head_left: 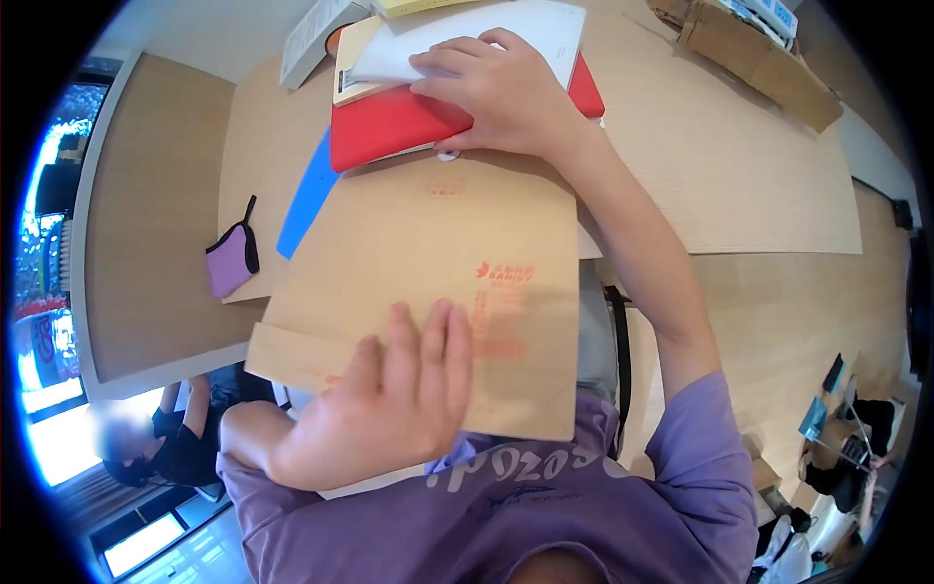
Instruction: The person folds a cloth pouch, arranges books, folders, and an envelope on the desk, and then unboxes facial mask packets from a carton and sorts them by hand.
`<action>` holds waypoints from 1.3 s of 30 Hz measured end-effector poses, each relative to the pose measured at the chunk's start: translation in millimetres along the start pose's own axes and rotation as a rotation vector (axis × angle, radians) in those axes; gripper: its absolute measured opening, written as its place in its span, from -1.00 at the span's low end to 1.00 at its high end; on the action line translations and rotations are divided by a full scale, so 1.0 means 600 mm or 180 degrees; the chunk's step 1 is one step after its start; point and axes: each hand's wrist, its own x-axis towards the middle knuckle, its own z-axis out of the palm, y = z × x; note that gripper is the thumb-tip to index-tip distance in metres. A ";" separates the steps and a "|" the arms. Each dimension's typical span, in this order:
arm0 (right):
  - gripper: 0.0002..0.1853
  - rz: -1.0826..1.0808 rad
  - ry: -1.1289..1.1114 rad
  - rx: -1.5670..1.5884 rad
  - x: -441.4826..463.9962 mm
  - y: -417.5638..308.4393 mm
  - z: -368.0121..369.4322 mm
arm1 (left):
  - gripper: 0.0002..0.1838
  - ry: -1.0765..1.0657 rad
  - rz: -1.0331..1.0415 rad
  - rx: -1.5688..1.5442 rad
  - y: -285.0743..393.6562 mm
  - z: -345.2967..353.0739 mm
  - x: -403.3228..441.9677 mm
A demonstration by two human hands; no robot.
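A brown kraft document envelope (438, 234) with red print lies in front of me, its near end reaching over my lap. My left hand (389, 409) rests on its near part, fingers stretched out flat; the thumb is hidden. At the envelope's far end is a stack with a red book or folder (389, 127) and a white booklet (389, 49) on top. Spread across that stack is my right hand (506, 92), fingertips on the white booklet, thumb by the red edge near the envelope's round white button (448, 155).
A blue folder (309, 195) sticks out left of the envelope. Farther left lies a purple pouch (232, 261) by a wooden side panel (156, 214). A cardboard box (754, 58) stands at the back right, a white box (316, 39) at the back left. Other people sit lower left and right.
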 end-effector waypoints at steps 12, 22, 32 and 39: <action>-0.51 -0.0065 0.0036 -0.0088 0.000 -0.006 0.000 | -0.82 0.0577 -0.0601 -0.0361 -0.047 -0.093 -0.112; -0.62 0.0017 0.0238 0.0895 0.000 0.001 -0.002 | -0.74 0.1279 -0.1584 -0.1220 -0.085 -0.049 -0.189; -0.39 0.1353 0.0163 0.5209 -0.001 0.047 -0.041 | -0.42 0.4077 -0.4587 -0.3399 -0.241 0.174 -0.301; -0.38 0.1367 0.0346 0.5382 -0.011 0.064 -0.030 | -0.37 0.4029 -0.4379 -0.7275 -0.259 0.276 -0.106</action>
